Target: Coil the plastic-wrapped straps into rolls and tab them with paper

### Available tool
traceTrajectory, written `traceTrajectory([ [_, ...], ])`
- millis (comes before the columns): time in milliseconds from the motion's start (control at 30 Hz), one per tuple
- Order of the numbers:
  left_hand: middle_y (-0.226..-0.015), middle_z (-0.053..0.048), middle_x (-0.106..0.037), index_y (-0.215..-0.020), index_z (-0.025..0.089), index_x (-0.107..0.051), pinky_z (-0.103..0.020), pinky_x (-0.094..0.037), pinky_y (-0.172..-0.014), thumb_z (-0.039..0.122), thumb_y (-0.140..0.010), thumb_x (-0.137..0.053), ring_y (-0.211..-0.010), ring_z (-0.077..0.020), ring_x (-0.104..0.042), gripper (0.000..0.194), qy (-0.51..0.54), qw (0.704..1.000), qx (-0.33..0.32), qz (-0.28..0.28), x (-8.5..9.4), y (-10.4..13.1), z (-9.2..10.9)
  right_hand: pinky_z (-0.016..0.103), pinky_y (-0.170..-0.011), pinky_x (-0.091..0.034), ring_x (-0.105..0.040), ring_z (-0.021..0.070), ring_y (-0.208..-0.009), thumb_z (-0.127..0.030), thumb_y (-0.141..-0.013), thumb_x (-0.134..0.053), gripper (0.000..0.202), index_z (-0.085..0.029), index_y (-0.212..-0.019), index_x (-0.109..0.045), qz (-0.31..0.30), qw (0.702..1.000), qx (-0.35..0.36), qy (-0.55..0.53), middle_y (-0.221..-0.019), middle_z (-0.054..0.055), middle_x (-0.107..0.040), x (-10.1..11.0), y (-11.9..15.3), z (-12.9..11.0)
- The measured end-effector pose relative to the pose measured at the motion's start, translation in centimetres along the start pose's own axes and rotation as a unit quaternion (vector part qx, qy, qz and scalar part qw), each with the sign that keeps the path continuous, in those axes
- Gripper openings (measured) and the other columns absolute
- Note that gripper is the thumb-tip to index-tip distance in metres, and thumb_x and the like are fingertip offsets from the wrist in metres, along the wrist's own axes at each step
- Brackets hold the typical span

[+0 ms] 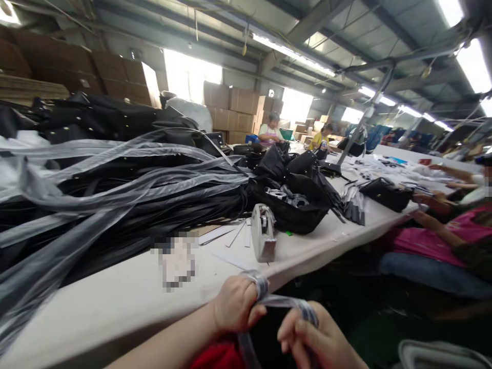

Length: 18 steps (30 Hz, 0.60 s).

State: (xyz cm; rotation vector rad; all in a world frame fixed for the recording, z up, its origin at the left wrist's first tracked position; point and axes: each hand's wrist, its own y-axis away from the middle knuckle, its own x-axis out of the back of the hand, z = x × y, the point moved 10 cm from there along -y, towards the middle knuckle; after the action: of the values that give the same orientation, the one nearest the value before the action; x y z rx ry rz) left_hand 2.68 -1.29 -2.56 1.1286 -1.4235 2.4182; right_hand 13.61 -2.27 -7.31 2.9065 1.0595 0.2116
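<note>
My left hand (235, 303) is closed at the table's front edge, with a grey strap in a clear plastic sleeve (282, 301) looped over its fingers. The strap spans the short gap to my right hand (319, 335), whose fingers are curled around it below the table edge. A loose length of strap hangs beneath my left hand. Beyond my hands stands a grey tape dispenser (263, 240) on the white table (115, 302). Long black straps (184, 197), several in clear plastic sleeves (92, 200), lie piled to the left.
An open black bag (303, 220) holding small grey pieces sits behind the dispenser. Another black bag (388, 193) lies farther right. A person in a pink top (442, 238) sits along the table at right. Cardboard boxes (242, 105) are stacked at the back.
</note>
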Motion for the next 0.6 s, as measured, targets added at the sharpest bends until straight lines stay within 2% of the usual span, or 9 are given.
traceTrajectory([
  [100, -0.051, -0.005, -0.056, -0.062, 0.018, -0.061, -0.025, -0.038, -0.050, 0.051, -0.097, -0.024, -0.047, -0.0153, -0.052, 0.061, 0.115, 0.963, 0.205, -0.133, -3.0, 0.2, -2.2, 0.026, -0.049, -0.045, -0.054, 0.0144, -0.045, -0.055, -0.087, -0.051, 0.046, -0.012, -0.079, -0.067, 0.182, 0.974, 0.016, 0.130, -0.051, 0.003, -0.059, 7.2, 0.1, -2.3],
  [167, -0.042, 0.000, -0.046, -0.058, 0.018, -0.059, -0.023, -0.032, -0.043, 0.059, -0.095, -0.021, -0.038, -0.0124, -0.043, 0.067, 0.266, 0.874, 0.356, -0.195, -4.7, 1.2, -2.3, 0.036, -0.077, -0.052, -0.065, 0.0223, -0.077, -0.040, -0.079, -0.063, 0.033, -0.013, -0.098, -0.067, 0.278, 0.923, 0.062, 0.258, -0.082, 0.009, -0.069, 9.7, 0.3, -4.8],
  [200, -0.039, 0.002, -0.042, -0.059, 0.018, -0.059, -0.023, -0.030, -0.040, 0.062, -0.093, -0.021, -0.034, -0.0113, -0.038, 0.068, 0.345, 0.820, 0.409, -0.204, -5.3, 1.6, -1.8, 0.040, -0.092, -0.048, -0.063, 0.0253, -0.097, -0.032, -0.075, -0.066, 0.040, -0.015, -0.111, -0.064, 0.278, 0.908, 0.087, 0.301, -0.101, 0.011, -0.068, 9.6, 0.0, -5.6],
  [267, -0.036, 0.006, -0.035, -0.062, 0.017, -0.058, -0.021, -0.029, -0.036, 0.068, -0.090, -0.027, -0.031, -0.0095, -0.030, 0.065, 0.487, 0.713, 0.466, -0.193, -5.7, 1.4, -0.2, 0.043, -0.106, -0.037, -0.052, 0.0266, -0.120, -0.024, -0.071, -0.066, 0.059, -0.020, -0.129, -0.054, 0.203, 0.919, 0.120, 0.315, -0.126, 0.011, -0.058, 7.1, -1.2, -5.4],
  [333, -0.036, 0.009, -0.031, -0.066, 0.016, -0.058, -0.021, -0.032, -0.036, 0.069, -0.087, -0.036, -0.031, -0.0079, -0.026, 0.060, 0.587, 0.631, 0.480, -0.164, -5.6, 0.3, 1.2, 0.041, -0.101, -0.042, -0.056, 0.0249, -0.113, -0.029, -0.079, -0.062, 0.049, -0.019, -0.127, -0.055, 0.126, 0.956, 0.110, 0.242, -0.120, 0.011, -0.061, 4.0, -2.4, -3.3],
  [400, -0.037, 0.010, -0.029, -0.070, 0.015, -0.060, -0.021, -0.033, -0.036, 0.070, -0.085, -0.039, -0.031, -0.0071, -0.024, 0.061, 0.630, 0.601, 0.479, -0.112, -4.9, -1.0, 1.2, 0.034, -0.079, -0.051, -0.062, 0.0205, -0.084, -0.045, -0.089, -0.051, 0.040, -0.014, -0.113, -0.062, 0.103, 0.985, 0.060, 0.122, -0.092, 0.009, -0.066, 1.3, -3.2, -0.2],
  [467, -0.040, 0.008, -0.035, -0.078, 0.014, -0.062, -0.023, -0.036, -0.039, 0.071, -0.087, -0.033, -0.033, -0.0087, -0.030, 0.065, 0.586, 0.663, 0.466, -0.018, -3.0, -2.1, -1.1, 0.026, -0.060, -0.047, -0.055, 0.0137, -0.060, -0.058, -0.091, -0.043, 0.052, -0.012, -0.099, -0.067, 0.069, 0.998, 0.001, 0.012, -0.069, 0.003, -0.060, -1.9, -3.3, 2.7],
  [533, -0.050, 0.002, -0.049, -0.082, 0.014, -0.064, -0.026, -0.045, -0.049, 0.069, -0.090, -0.028, -0.046, -0.0142, -0.050, 0.066, 0.441, 0.796, 0.407, 0.085, 0.3, -2.7, -3.7, 0.022, -0.054, -0.042, -0.050, 0.0103, -0.055, -0.061, -0.087, -0.052, 0.051, -0.014, -0.095, -0.070, -0.026, 0.998, -0.029, -0.049, -0.065, 0.000, -0.057, -5.8, -2.5, 3.8],
  [600, -0.068, -0.007, -0.063, -0.081, 0.016, -0.066, -0.032, -0.051, -0.069, 0.063, -0.093, -0.027, -0.076, -0.0220, -0.064, 0.063, 0.238, 0.918, 0.289, 0.132, 2.9, -2.6, -4.2, 0.020, -0.054, -0.042, -0.051, 0.0095, -0.055, -0.059, -0.081, -0.062, 0.045, -0.017, -0.094, -0.072, -0.106, 0.991, -0.027, -0.071, -0.064, -0.001, -0.057, -7.9, -1.1, 3.0],
])
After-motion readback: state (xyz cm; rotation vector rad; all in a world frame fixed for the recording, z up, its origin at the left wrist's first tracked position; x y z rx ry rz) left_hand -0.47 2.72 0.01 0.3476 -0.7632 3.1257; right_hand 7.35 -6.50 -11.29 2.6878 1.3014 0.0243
